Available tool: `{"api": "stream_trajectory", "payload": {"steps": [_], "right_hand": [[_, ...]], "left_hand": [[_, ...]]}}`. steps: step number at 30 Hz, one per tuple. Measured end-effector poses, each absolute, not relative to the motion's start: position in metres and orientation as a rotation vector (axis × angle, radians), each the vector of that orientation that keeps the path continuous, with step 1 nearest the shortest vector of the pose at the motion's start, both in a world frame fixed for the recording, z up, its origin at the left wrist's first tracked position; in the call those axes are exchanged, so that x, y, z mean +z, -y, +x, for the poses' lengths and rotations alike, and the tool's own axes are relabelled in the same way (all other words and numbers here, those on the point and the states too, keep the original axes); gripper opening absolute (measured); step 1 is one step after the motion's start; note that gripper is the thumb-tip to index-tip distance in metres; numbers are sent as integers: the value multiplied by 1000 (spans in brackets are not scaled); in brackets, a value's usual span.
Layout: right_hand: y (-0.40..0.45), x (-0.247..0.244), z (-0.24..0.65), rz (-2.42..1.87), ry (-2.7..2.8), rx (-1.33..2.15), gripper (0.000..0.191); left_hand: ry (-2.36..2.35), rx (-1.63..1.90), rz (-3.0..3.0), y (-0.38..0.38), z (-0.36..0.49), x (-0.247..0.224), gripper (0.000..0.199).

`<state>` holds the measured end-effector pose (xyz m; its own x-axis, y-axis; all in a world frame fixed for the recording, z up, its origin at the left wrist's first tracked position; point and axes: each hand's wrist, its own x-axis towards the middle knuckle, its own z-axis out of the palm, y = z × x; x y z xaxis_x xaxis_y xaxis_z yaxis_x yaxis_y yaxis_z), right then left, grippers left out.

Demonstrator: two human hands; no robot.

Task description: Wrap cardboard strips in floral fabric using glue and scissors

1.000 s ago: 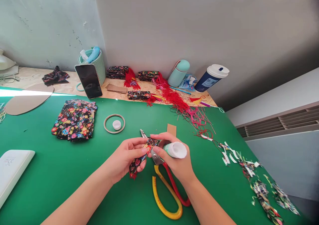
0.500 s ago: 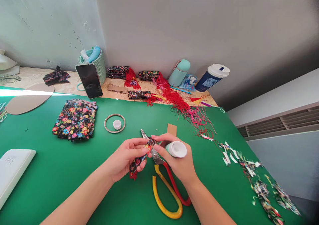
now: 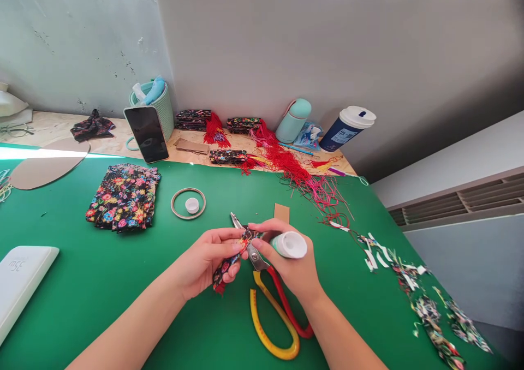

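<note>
My left hand [image 3: 208,258] is closed round a folded black floral fabric strip [image 3: 224,267], with a bit of red tassel showing at its lower end. Thumb and fingertips of my right hand [image 3: 292,266] pinch the strip's upper end. That same hand also keeps an uncapped white glue stick [image 3: 291,244] in its grip, the open end facing me. Beneath both hands lie scissors [image 3: 276,315] with one yellow and one red handle, blades pointing away and partly covered. A small white cap [image 3: 192,206] sits inside a round ring [image 3: 174,209] beyond my left hand.
Floral fabric pieces [image 3: 123,198] are stacked at left, near a propped phone [image 3: 146,134]. A cardboard piece [image 3: 282,213] lies beyond my right hand. Along the back are red tassels [image 3: 286,160], a mint bottle [image 3: 295,121] and a cup [image 3: 346,130]. Fabric scraps [image 3: 429,315] trail at right.
</note>
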<state>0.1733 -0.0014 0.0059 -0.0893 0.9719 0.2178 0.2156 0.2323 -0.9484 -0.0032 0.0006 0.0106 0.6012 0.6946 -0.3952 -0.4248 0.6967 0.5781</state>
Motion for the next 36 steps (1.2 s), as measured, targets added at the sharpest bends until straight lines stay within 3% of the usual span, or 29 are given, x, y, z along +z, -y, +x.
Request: {"api": "stream_trajectory", "payload": {"steps": [26,29,33,36], "right_hand": [[5,2,168,-1206,1443,1002,19],[4,-1,168,-1225,1405,1020,26],[2,-5,170,-1164,1359,965,34],[1,-8,172,-1112,1340,967,35]], "left_hand": [[-848,724,728,2,3,14,36],[-1067,798,957,-1,-1,11,30],[-1730,1047,1452,-12,-19,2,22],[-2080,983,1723,-23,-36,-3,30]]}}
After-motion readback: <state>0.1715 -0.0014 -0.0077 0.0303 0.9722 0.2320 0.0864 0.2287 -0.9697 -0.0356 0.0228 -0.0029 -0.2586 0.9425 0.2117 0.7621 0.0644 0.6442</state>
